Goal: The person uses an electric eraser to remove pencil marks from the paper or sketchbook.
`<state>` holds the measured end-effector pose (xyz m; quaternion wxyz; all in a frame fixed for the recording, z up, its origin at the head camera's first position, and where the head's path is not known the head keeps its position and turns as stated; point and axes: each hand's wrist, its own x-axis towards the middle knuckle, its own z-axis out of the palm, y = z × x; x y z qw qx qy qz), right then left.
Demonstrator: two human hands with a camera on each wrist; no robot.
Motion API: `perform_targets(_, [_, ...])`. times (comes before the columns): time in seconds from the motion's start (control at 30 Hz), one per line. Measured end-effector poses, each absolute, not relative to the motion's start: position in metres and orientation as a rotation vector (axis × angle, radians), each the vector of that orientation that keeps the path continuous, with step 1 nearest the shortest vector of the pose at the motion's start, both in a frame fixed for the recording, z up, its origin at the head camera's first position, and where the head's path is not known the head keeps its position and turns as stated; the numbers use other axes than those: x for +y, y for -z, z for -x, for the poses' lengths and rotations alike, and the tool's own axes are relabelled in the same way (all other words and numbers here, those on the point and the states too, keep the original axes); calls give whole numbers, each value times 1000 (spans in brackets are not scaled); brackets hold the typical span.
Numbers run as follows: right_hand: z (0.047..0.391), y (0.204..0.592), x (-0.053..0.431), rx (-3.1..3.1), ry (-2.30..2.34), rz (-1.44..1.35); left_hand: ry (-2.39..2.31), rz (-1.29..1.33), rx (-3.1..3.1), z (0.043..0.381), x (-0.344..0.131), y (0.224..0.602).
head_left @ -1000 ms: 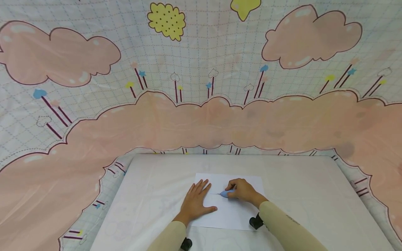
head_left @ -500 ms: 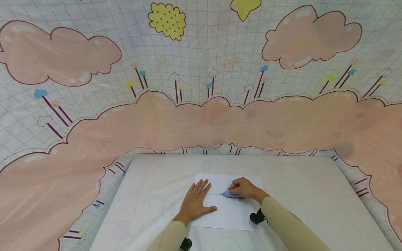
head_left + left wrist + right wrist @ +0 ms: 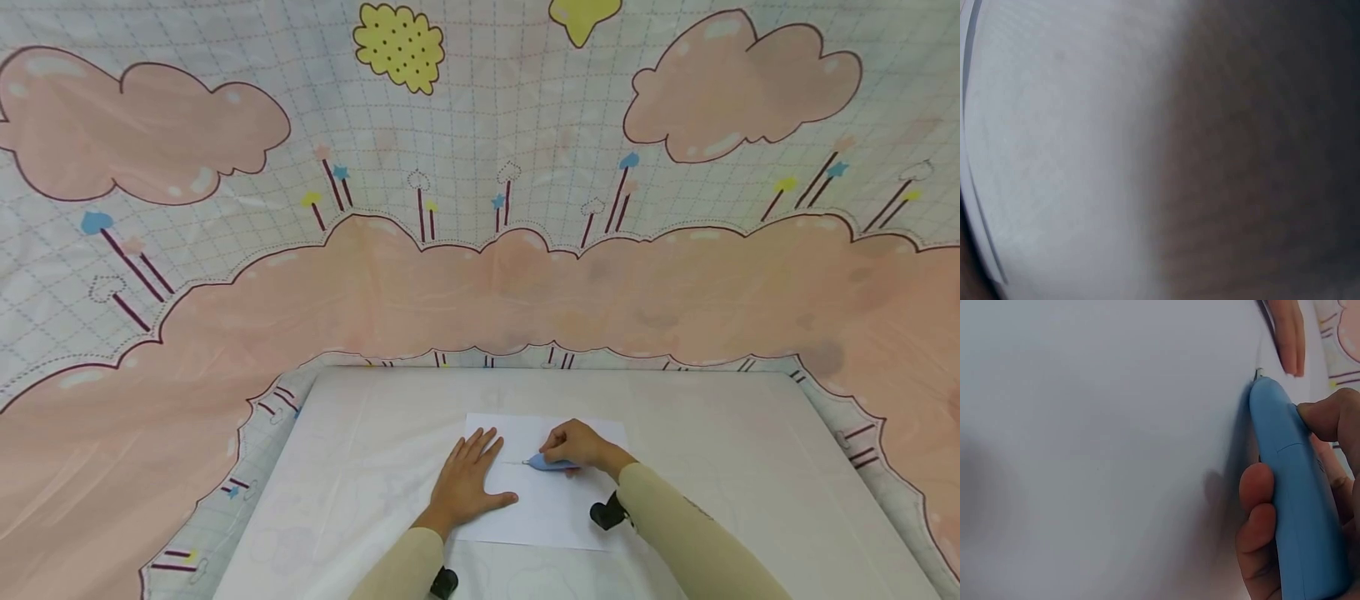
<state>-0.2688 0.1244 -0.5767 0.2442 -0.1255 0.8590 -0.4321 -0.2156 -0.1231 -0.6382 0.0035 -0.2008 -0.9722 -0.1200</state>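
Note:
A white sheet of paper (image 3: 555, 517) lies on the table with a faint thin line (image 3: 512, 462) on it. My left hand (image 3: 467, 483) rests flat on the sheet's left part, fingers spread and thumb pointing right. My right hand (image 3: 581, 444) holds a blue electric eraser (image 3: 555, 463), its tip at the line's right end. In the right wrist view the thumb presses the side of the blue electric eraser (image 3: 1300, 494), and curled fingers (image 3: 1256, 487) support its other side. Its small metallic tip (image 3: 1259, 373) points toward the left hand's fingers (image 3: 1288, 337). A blurred dark shape fills much of the left wrist view.
The table (image 3: 360, 467) has a white cover. Behind it hangs a printed cloth (image 3: 480, 292) with pink clouds. Black wrist cameras (image 3: 608, 512) sit below both wrists, near the beige sleeves (image 3: 682, 533).
The right hand with the electric eraser shifts slightly right along the line, then a little back left. Its fingers have changed their grip on the body. The left hand stays in place.

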Motion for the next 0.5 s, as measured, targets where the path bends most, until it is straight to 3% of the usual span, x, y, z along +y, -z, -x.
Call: perform_targets(0.5, [269, 577, 112, 2362, 1179, 385, 364, 628, -3061, 215, -123, 637])
